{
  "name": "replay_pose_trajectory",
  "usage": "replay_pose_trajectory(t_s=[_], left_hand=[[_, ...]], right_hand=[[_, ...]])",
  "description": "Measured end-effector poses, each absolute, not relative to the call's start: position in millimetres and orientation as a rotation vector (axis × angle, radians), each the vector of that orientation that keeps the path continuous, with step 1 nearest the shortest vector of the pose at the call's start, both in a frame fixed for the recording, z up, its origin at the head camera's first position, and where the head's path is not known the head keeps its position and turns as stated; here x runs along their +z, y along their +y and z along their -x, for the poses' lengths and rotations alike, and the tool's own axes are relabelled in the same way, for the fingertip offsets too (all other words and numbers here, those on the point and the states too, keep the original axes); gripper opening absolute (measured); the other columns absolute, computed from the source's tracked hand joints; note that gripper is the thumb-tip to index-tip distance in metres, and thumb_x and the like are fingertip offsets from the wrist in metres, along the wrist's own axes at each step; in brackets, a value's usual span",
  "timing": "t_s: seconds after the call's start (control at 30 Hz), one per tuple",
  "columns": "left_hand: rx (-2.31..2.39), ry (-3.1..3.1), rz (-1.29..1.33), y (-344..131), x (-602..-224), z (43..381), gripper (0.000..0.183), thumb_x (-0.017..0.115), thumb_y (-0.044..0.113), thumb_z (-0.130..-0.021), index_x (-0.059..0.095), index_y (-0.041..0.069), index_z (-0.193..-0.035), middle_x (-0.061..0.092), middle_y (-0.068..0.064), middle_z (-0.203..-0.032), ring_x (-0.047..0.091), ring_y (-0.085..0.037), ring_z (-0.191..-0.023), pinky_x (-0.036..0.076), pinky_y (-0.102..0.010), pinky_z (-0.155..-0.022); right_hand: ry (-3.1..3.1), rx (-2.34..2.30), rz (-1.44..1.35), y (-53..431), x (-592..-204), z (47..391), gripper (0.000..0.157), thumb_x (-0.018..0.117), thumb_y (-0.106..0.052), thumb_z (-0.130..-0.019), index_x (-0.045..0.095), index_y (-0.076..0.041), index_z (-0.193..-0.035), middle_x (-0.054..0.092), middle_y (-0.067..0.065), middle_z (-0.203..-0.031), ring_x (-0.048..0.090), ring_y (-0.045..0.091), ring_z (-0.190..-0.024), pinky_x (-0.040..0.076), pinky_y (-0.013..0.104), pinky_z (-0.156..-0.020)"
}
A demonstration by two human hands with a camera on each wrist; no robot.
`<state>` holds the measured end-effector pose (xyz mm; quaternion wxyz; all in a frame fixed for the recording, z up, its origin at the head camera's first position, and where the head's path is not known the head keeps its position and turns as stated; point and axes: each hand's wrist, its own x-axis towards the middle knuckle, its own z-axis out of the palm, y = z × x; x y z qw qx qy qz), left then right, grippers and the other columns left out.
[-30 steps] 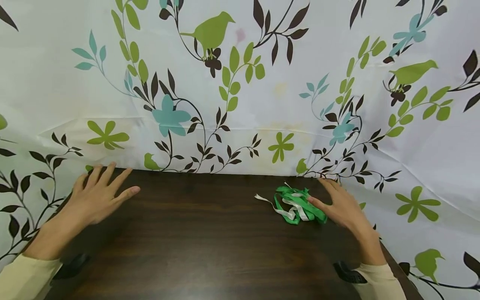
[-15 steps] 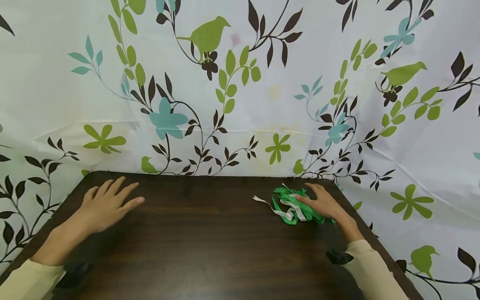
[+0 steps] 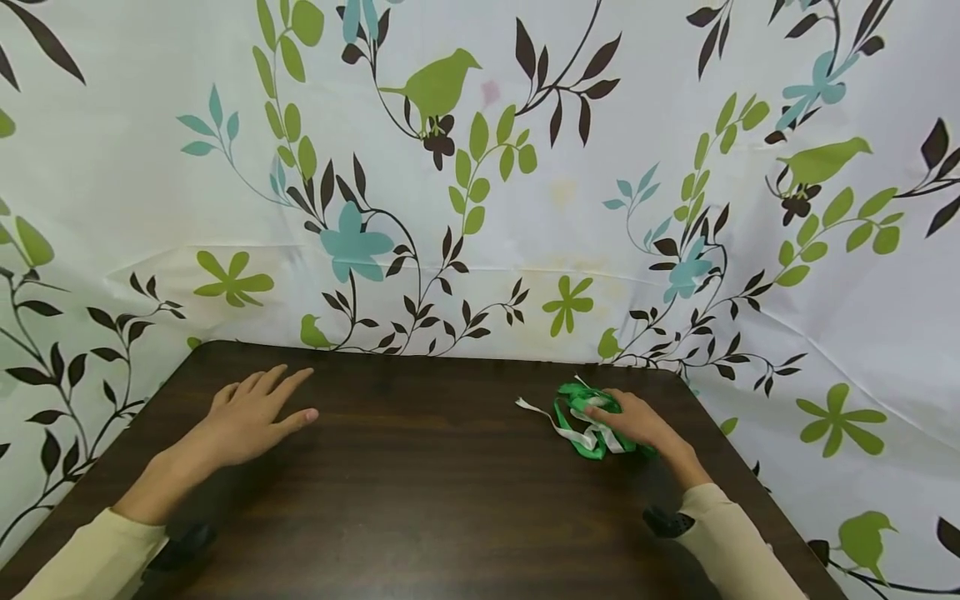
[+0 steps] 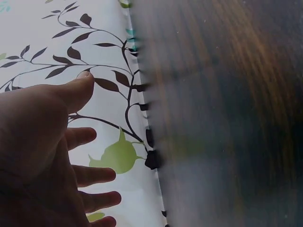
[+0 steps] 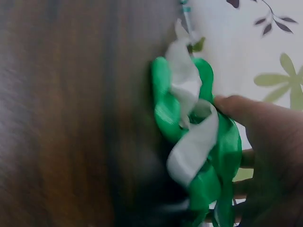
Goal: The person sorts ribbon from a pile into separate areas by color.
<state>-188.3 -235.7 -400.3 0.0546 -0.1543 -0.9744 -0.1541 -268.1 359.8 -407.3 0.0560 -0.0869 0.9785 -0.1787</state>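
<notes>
A tangled bundle of green and white ribbon (image 3: pixel 588 425) lies at the back right of the dark table, one white end trailing left. My right hand (image 3: pixel 637 419) grips its right side. In the right wrist view the thumb (image 5: pixel 229 105) presses on the near face of the ribbon (image 5: pixel 196 151), and the other fingers go behind it, partly hidden. At the left, my left hand (image 3: pixel 247 421) holds nothing and hovers over the table with its fingers spread. The left wrist view shows that hand (image 4: pixel 52 142) with thumb and fingers apart.
The dark wood table (image 3: pixel 420 500) has its back edge against a white curtain (image 3: pixel 570 225) printed with leaves, flowers and birds. The curtain also runs along both sides. A dark wrist device (image 3: pixel 667 522) sits at the right sleeve.
My right hand has moved left and down from beside the ribbon bundle and taken hold of it. The left hand has shifted slightly right in the head view, still spread.
</notes>
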Motion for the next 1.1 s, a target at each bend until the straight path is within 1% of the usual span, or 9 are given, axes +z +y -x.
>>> replay_pose_trajectory(t_s=[0.2,0.3,0.47,0.57,0.63,0.7,0.8,0.87,1.1], left_hand=[[-0.48,-2.957,0.471,-234.5,-403.2,187.7,0.075,0.04,0.063,-0.089,0.023,0.019,-0.147,0.022,-0.027,-0.142,0.02,-0.051,-0.124,0.014,-0.067,-0.087],[-0.487,-2.947,0.482,-233.8,-403.5,186.0,0.074,0.041,0.062,-0.089,0.025,0.018,-0.147,0.024,-0.026,-0.142,0.021,-0.05,-0.125,0.014,-0.067,-0.088],[-0.527,-2.912,0.532,-223.7,-402.5,185.4,0.072,0.042,0.06,-0.09,0.029,0.016,-0.145,0.03,-0.024,-0.141,0.027,-0.049,-0.123,0.017,-0.068,-0.086],[-0.533,-2.909,0.545,-216.0,-401.6,185.4,0.072,0.04,0.062,-0.089,0.03,0.017,-0.145,0.032,-0.02,-0.141,0.029,-0.046,-0.124,0.018,-0.067,-0.087],[-0.528,-2.914,0.553,-211.7,-401.1,184.5,0.072,0.039,0.063,-0.089,0.03,0.018,-0.145,0.032,-0.019,-0.141,0.03,-0.045,-0.124,0.018,-0.067,-0.088],[-0.526,-2.914,0.561,-208.5,-401.2,183.6,0.072,0.039,0.063,-0.089,0.031,0.019,-0.145,0.032,-0.018,-0.141,0.029,-0.044,-0.125,0.018,-0.066,-0.089],[-0.52,-2.918,0.565,-205.3,-402.0,182.6,0.071,0.038,0.063,-0.089,0.031,0.019,-0.144,0.032,-0.018,-0.141,0.03,-0.044,-0.125,0.018,-0.066,-0.09],[-0.523,-2.923,0.57,-203.7,-402.3,182.5,0.071,0.038,0.063,-0.089,0.031,0.019,-0.144,0.032,-0.017,-0.142,0.029,-0.043,-0.125,0.018,-0.066,-0.09],[-0.546,-2.934,0.591,-198.7,-402.1,181.6,0.07,0.033,0.065,-0.089,0.032,0.021,-0.144,0.031,-0.014,-0.143,0.028,-0.041,-0.127,0.017,-0.066,-0.09]], right_hand=[[3.003,-0.576,0.435,338.9,-412.7,258.2,0.069,0.054,-0.047,-0.09,0.042,0.006,-0.133,0.044,0.027,-0.129,0.041,0.045,-0.116,0.035,0.058,-0.087],[3.007,-0.63,0.463,323.5,-412.1,252.9,0.061,0.059,-0.041,-0.089,0.046,0.002,-0.131,0.049,0.021,-0.127,0.046,0.04,-0.114,0.038,0.055,-0.085],[3.019,-0.623,0.52,302.2,-414.4,246.8,0.055,0.063,-0.037,-0.088,0.051,-0.002,-0.128,0.053,0.015,-0.123,0.052,0.032,-0.108,0.043,0.049,-0.081],[3.019,-0.661,0.583,290.2,-413.7,244.2,0.047,0.065,-0.032,-0.087,0.056,-0.004,-0.123,0.057,0.011,-0.116,0.056,0.025,-0.098,0.045,0.043,-0.075],[3.006,-0.696,0.589,282.2,-411.4,242.2,0.042,0.067,-0.029,-0.086,0.058,-0.007,-0.12,0.059,0.004,-0.108,0.057,0.018,-0.087,0.045,0.038,-0.069],[2.984,-0.719,0.612,274.6,-408.8,240.2,0.037,0.066,-0.028,-0.087,0.06,-0.009,-0.118,0.059,-0.001,-0.1,0.054,0.013,-0.074,0.042,0.035,-0.061],[2.966,-0.733,0.634,263.5,-406.2,236.1,0.036,0.066,-0.028,-0.087,0.06,-0.01,-0.118,0.058,-0.004,-0.095,0.05,0.011,-0.065,0.04,0.033,-0.056],[2.972,-0.73,0.65,256.8,-405.5,232.4,0.037,0.066,-0.029,-0.087,0.06,-0.011,-0.119,0.059,-0.004,-0.097,0.051,0.01,-0.066,0.04,0.033,-0.056],[2.977,-0.725,0.698,238.1,-408.2,218.4,0.039,0.066,-0.032,-0.086,0.061,-0.013,-0.119,0.061,-0.002,-0.107,0.057,0.008,-0.08,0.043,0.032,-0.062]])
